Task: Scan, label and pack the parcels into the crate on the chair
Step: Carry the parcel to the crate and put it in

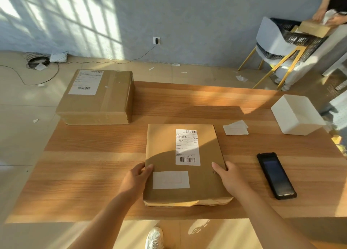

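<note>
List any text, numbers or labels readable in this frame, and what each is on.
None can be quoted.
Flat parcel, shipping label: barcodes and print, too small.
Its blank white sticker: no visible text.
Large box, label: blurred.
Handheld scanner: screen dark.

brown parcel (185, 166), white label (187, 147), black scanner (276, 175)

The flat box (185, 166) has a white label (187, 147) with bar codes. The big box (97, 96) has one too. The words are too small to read.
</note>
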The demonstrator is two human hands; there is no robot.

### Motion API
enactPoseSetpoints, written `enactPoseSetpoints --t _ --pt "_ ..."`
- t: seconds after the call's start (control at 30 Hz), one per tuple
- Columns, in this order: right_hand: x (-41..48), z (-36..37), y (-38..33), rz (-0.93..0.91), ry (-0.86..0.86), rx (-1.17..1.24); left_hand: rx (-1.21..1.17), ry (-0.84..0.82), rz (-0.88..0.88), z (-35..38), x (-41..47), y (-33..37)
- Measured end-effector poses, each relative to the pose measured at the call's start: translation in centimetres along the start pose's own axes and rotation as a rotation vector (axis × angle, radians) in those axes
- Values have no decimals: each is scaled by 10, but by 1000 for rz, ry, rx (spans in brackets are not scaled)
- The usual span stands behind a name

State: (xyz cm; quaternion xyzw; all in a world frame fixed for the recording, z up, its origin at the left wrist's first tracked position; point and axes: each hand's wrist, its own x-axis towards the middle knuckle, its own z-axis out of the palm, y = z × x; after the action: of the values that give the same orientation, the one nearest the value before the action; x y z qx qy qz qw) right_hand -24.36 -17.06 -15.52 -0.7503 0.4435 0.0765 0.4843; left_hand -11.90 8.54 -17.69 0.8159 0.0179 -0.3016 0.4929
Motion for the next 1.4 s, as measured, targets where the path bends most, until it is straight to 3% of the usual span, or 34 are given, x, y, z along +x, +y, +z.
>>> enactPoseSetpoints --t 0.2,0.33,0.57,0.7,1.0,1.23,1.4 --pt "-23 12 -14 -111 -50 -133 -124 168 21 -23 -55 -19" --pt "-38 42 -38 -279 -85 -166 -251 307 1 -51 -91 -42" --pt "-76 134 -96 -390 -383 -83 -436 568 -37 -121 -153 -95" --pt "-111 198 -134 -451 -505 -177 -481 692 -52 -172 -183 -131" --pt "-190 370 -202 -555 -650 -300 -512 841 -115 -318 -226 -215" --pt "-232 470 -242 -747 -663 -514 -577 913 -151 -409 -242 -267" --pt "-242 542 -278 -786 -696 -542 -573 965 -200 -467 -235 -293"
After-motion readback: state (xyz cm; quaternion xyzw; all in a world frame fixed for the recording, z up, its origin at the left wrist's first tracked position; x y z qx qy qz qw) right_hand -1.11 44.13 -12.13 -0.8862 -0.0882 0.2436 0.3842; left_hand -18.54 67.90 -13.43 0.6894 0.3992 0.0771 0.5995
